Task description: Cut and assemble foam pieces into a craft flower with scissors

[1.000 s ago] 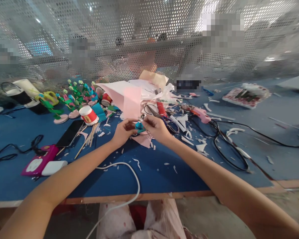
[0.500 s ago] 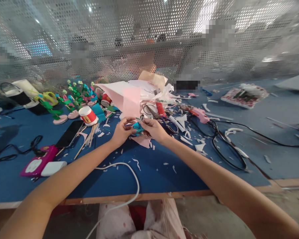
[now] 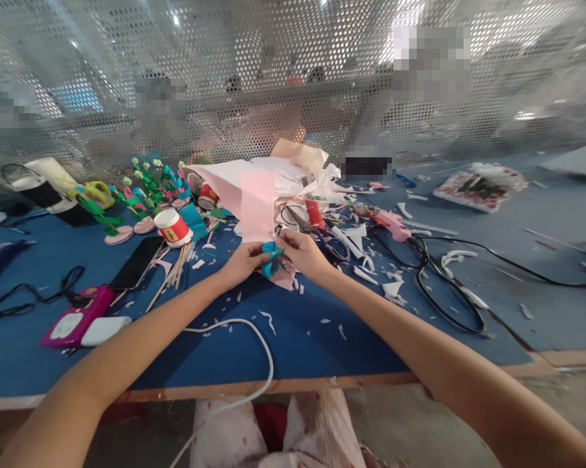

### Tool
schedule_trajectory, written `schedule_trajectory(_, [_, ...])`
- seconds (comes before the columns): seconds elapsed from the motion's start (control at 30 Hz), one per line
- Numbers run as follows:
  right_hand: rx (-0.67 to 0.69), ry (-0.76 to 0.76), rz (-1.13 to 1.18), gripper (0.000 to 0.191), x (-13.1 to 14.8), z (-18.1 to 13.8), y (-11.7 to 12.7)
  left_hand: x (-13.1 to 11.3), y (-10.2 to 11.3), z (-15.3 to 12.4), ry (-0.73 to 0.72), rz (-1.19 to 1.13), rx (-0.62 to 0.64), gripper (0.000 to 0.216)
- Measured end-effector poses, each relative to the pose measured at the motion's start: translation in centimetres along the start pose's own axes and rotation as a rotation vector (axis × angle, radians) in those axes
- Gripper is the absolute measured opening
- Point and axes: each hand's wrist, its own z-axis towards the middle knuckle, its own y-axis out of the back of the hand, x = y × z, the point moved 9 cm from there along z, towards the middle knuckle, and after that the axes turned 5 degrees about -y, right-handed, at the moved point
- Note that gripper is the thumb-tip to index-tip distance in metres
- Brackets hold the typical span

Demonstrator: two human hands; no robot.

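Between my hands is a small piece of curled blue paper [image 3: 272, 255], with folded strips facing me. My left hand [image 3: 247, 263] grips it from the left, thumb and fingers pinched together. From the right, my right hand [image 3: 300, 252] closes its fingertips at the paper's upper edge; whether it holds a second small piece there I cannot make out. Beneath them a pink paper scrap [image 3: 284, 278] lies on the table. Just behind my hands a pale pink sheet [image 3: 258, 205] hangs down from a paper pile.
To the left are paper plants [image 3: 144, 188], a red-and-white paper cup [image 3: 173, 227], wooden sticks [image 3: 173, 276], a phone [image 3: 137, 262] and a purple power strip [image 3: 81, 315]. Scissors [image 3: 300, 220] and a pink glue gun [image 3: 393, 225] with a looped black cable [image 3: 422, 276] lie right. Perforated metal stands behind.
The blue paper has turned and now shows more of its folded strips. My left fingers have closed lower round it. At the far left, another person's hand has left the view.
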Motion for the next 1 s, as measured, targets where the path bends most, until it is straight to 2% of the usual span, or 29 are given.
schedule_trajectory(0.2, [0.036,-0.079,0.109,0.039,-0.1,-0.2,-0.3,-1.1,-1.3,-0.3,-0.024,-0.064,0.072,0.043])
schedule_trajectory(0.37, [-0.007,-0.139,0.224,0.044,-0.3,-0.3,-0.3,-1.2,-1.5,-0.5,-0.005,-0.095,0.030,0.047])
schedule_trajectory(0.53, [-0.064,-0.164,0.276,0.042,-0.8,-0.7,-0.5,-1.8,-0.9,-0.2,-0.065,0.031,-0.012,0.048])
schedule_trajectory(0.67, [-0.088,-0.139,0.257,0.037,-0.6,-0.8,-0.5,-1.5,-0.8,0.0,-0.044,0.100,0.005,0.051])
schedule_trajectory(0.87, [-0.109,-0.201,0.246,0.032,-0.8,-0.9,-0.4,-1.5,0.1,0.0,-0.091,0.041,-0.080,0.043])
schedule_trajectory(1.0, [-0.116,-0.241,0.225,0.033,-0.8,-1.1,-0.4,-1.4,0.3,-0.2,-0.114,0.024,-0.089,0.037])
